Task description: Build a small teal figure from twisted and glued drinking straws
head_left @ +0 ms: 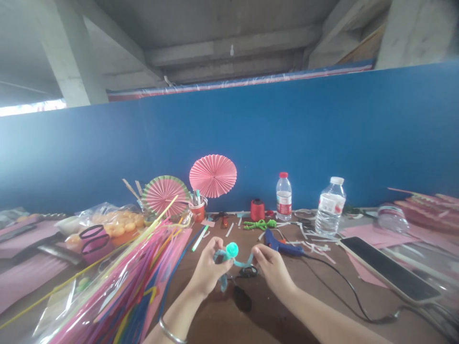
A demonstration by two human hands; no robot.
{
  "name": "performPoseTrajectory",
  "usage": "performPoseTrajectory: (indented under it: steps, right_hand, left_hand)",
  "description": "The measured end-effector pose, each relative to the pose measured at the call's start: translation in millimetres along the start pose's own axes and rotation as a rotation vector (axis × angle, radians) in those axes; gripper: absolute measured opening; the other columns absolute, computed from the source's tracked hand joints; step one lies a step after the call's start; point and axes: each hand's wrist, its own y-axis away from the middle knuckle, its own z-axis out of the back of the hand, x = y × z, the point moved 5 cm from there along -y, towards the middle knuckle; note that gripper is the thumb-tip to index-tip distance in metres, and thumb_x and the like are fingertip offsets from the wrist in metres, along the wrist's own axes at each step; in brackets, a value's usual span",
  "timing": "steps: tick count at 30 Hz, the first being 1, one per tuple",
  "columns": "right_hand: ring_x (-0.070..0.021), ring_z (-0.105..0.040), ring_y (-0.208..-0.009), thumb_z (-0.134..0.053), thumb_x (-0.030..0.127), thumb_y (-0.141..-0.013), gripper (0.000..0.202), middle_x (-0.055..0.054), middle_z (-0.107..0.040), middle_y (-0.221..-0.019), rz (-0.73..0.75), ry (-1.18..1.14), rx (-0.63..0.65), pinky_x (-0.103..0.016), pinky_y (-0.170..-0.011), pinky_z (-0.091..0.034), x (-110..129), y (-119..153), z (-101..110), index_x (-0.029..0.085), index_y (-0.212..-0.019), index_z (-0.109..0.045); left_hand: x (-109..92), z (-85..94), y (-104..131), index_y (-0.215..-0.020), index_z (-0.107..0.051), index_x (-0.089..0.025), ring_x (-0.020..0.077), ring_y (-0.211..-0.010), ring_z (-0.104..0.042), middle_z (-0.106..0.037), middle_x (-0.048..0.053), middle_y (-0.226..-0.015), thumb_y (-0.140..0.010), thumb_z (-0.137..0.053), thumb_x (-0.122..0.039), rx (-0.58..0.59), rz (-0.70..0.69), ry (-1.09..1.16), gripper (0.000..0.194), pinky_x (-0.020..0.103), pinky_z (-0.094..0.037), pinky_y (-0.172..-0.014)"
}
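A teal pipe-cleaner figure (224,282) with a bright turquoise ball (232,250) at its top is pinched in my left hand (208,270), above the brown table. My right hand (270,267) grips the end of a teal pipe-cleaner strand (245,263) between thumb and fingertips. The strand runs from beside the ball across to that hand. Below them on the table lies a dark looped object (249,272), perhaps scissors handles; its kind is unclear. Just beyond my right hand rests a blue glue gun (283,245) with its cord trailing right.
Bundled colourful pipe cleaners (139,277) in plastic cover the left side. Paper fans (213,176), a marker cup (197,211), red thread spool (257,209) and bottles (284,198) line the back. A green pipe-cleaner piece (260,224) lies near the spool, a phone (387,267) at right.
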Motion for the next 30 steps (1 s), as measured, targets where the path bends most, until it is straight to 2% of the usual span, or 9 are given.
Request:
performPoseTrajectory:
  steps: [4,12,14,18,21,24,30]
  right_hand:
    - [-0.0107,-0.039,-0.049,-0.041,0.047,-0.081,0.043,0.004,-0.041,-0.048,-0.03,0.005,0.028,-0.02,-0.048,-0.031,-9,0,-7,0.016,-0.051,-0.048]
    - [-0.0105,-0.038,-0.048,-0.038,0.047,-0.082,0.042,0.004,-0.042,-0.049,-0.068,0.023,0.108,-0.02,-0.046,-0.028,-7,21,-29,0.016,-0.054,-0.048]
    - [-0.0107,-0.038,-0.049,-0.037,0.047,-0.082,0.043,0.004,-0.042,-0.05,-0.054,0.03,0.083,-0.02,-0.047,-0.028,-5,22,-27,0.017,-0.054,-0.046]
    - [-0.0106,-0.035,-0.048,-0.039,0.048,-0.082,0.042,0.004,-0.037,-0.048,-0.072,-0.039,-0.05,-0.021,-0.047,-0.027,-5,15,-14,0.018,-0.053,-0.042]
    - [-0.0101,-0.034,-0.046,-0.043,0.049,-0.079,0.041,0.005,-0.037,-0.047,-0.155,-0.192,-0.114,-0.021,-0.044,-0.026,-11,9,-7,0.018,-0.052,-0.042]
    - [-0.0089,-0.035,-0.044,-0.052,0.048,-0.074,0.038,0.005,-0.038,-0.047,-0.252,-0.399,-0.167,-0.02,-0.043,-0.028,-20,4,-4,0.018,-0.052,-0.043]
    - [-0.0076,-0.036,-0.039,-0.054,0.05,-0.072,0.034,0.009,-0.032,-0.046,-0.383,-0.586,-0.199,-0.02,-0.04,-0.034,-33,1,-4,0.019,-0.062,-0.045]
  left_hand:
    - [3,-5.2,3,-0.072,-0.045,-0.019,0.0097,-0.06,-0.048,-0.054,-0.004,-0.064,-0.065,-0.062,-0.013,0.011,0.049,0.207,0.019,0.02,-0.037,-0.057]
    - [19,-3.7,7,-0.073,-0.055,-0.017,0.0109,-0.062,-0.055,-0.058,-0.002,-0.068,-0.062,-0.068,-0.017,-0.201,0.145,0.501,0.018,0.022,-0.044,-0.059]
    - [22,-1.4,6,-0.074,-0.055,-0.017,0.0104,-0.06,-0.055,-0.059,-0.002,-0.069,-0.06,-0.07,-0.018,-0.244,0.164,0.508,0.02,0.022,-0.045,-0.057]
    - [30,3.5,6,-0.076,-0.055,-0.019,0.0101,-0.057,-0.057,-0.062,-0.003,-0.066,-0.061,-0.069,-0.019,-0.296,0.242,0.439,0.021,0.022,-0.046,-0.055]
    - [35,2.4,6,-0.081,-0.057,-0.018,0.0139,-0.066,-0.062,-0.067,0.001,-0.074,-0.06,-0.071,-0.019,-0.274,0.32,0.388,0.025,0.024,-0.047,-0.06]
    - [33,-2.2,5,-0.082,-0.06,-0.016,0.0169,-0.073,-0.063,-0.068,0.005,-0.08,-0.064,-0.068,-0.024,-0.185,0.303,0.362,0.022,0.024,-0.047,-0.063]
    - [32,-7.0,7,-0.088,-0.062,-0.015,0.0208,-0.076,-0.063,-0.068,0.008,-0.079,-0.078,-0.05,-0.041,-0.057,0.407,0.523,0.031,0.026,-0.046,-0.057]
